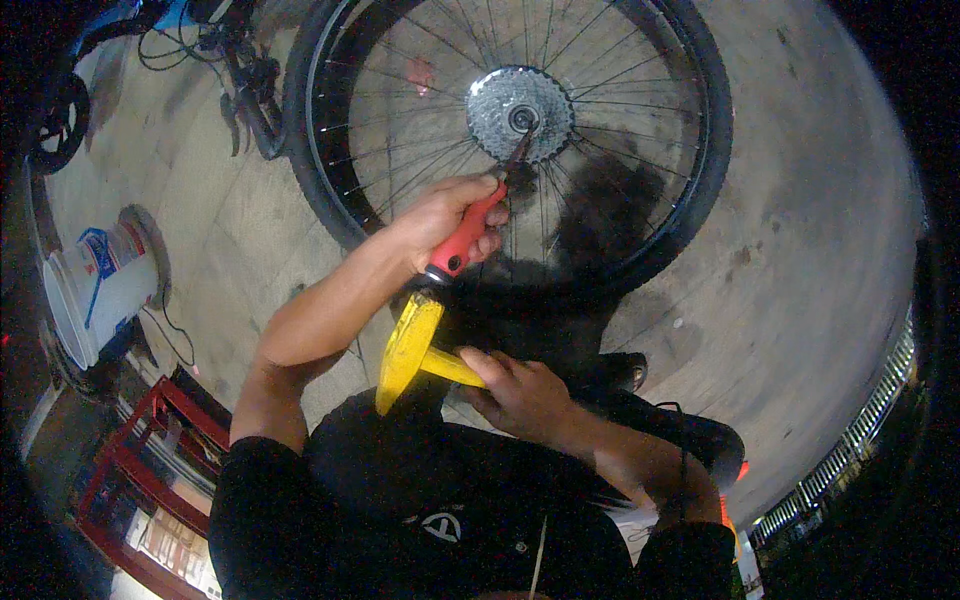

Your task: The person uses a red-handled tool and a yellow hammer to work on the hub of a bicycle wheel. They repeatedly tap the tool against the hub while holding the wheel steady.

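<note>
A bicycle wheel [715, 130] lies flat on the floor, its silver cassette [495, 105] facing up. My left hand [445, 222] is wrapped round the red handle of a screwdriver [466, 238]. The screwdriver's dark shaft slants up to the hub [522, 119] at the cassette's middle, where its tip appears to touch. My right hand [525, 393] grips the short yellow handle of a hammer [408, 345]. The yellow hammer head is just below the butt of the screwdriver; whether they touch, I cannot tell.
A bicycle's handlebar and brake levers [250, 90] rest at the upper left. Below them a white bucket [100, 285] lies at the left, with a thin cable beside it. A dark red metal frame [150, 440] stands at the lower left. A metal grating [840, 450] runs along the right.
</note>
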The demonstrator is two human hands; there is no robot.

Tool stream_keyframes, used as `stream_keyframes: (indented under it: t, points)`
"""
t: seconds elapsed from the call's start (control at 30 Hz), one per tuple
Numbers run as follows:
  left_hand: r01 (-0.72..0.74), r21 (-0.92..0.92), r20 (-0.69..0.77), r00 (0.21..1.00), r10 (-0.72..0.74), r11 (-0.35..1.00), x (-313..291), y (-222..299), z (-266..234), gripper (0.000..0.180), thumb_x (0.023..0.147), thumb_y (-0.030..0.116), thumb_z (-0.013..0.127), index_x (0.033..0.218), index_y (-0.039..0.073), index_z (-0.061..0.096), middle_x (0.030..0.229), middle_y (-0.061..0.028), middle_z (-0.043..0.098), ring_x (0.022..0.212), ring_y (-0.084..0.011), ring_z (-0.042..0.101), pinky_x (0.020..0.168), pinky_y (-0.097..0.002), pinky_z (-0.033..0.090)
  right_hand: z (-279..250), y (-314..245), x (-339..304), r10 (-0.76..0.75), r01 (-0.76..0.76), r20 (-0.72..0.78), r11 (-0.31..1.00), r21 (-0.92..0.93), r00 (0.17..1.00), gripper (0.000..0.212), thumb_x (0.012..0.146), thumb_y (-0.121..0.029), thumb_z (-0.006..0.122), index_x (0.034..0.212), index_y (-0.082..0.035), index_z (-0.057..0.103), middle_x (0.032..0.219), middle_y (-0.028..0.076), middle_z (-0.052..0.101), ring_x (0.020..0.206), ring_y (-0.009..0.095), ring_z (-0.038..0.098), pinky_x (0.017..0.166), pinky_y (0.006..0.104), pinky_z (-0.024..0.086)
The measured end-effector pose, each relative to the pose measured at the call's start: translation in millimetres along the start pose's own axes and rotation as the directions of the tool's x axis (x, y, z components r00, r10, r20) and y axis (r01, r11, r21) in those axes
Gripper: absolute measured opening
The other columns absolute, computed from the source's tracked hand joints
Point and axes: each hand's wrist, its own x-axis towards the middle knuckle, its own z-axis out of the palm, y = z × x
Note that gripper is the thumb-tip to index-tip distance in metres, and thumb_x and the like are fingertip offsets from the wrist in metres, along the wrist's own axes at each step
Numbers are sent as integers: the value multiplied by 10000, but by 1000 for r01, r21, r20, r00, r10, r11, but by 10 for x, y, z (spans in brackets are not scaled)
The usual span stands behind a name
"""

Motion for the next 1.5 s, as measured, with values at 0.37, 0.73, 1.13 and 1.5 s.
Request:
stream_keyframes:
  t: [0.37,0.73,1.13,1.5]
  points:
    - [56,315,-166,986,-3,948,-66,202,62,271,989,341,508,1004,70,519,727,-104,580,561,-218,547,534,-351,462,113,-288,195,148,-160,80,972,173,986,474,883,-250,682,1256,-21,501,1073,198,662,876,361,684,731,424,573]
    - [-6,98,-140,990,20,995,-7,72,95,242,989,301,489,1003,60,507,777,-98,550,577,-212,518,507,-336,431,107,-295,167,150,-133,-48,958,253,988,372,911,-285,636,1193,-77,511,994,186,662,778,387,676,643,471,566]
    - [2,94,-131,991,10,996,27,77,96,229,971,271,482,943,44,488,727,-107,530,556,-228,550,476,-336,451,31,-147,53,-16,18,-31,999,42,999,424,930,-373,608,1267,-120,560,952,146,697,720,334,698,596,441,586]
    - [-56,115,-157,985,74,992,56,1,112,224,961,253,486,965,31,503,733,-125,552,549,-238,553,479,-343,454,-5,40,-84,87,-88,-46,996,-26,995,486,894,-380,643,1323,-179,537,925,119,669,691,316,683,562,418,576]
